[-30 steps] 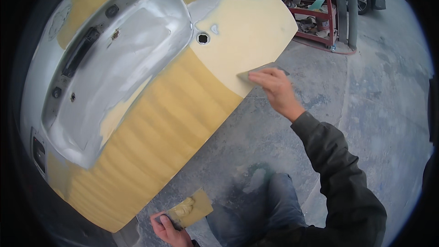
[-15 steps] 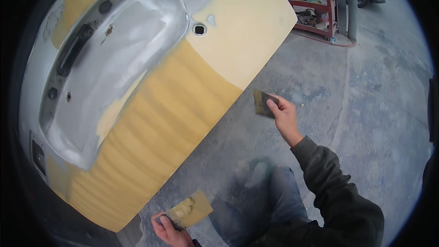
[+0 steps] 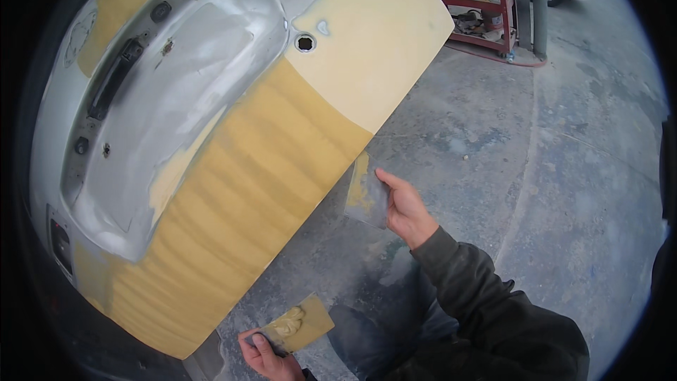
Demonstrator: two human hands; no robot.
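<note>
Putty could plop off the card left hand grips at 7 o'clock if tipped. Right hand pinches a spreader.

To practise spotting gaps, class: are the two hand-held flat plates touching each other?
Apart. The head view shows floor plainly between the grey plate in the right hand and the yellow plate in the left hand.

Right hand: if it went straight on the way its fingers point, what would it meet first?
Probably the near edge of the tailgate, around where the cream coat and mustard coat meet, with the spreader in the right hand leading; depth is unclear.
</note>
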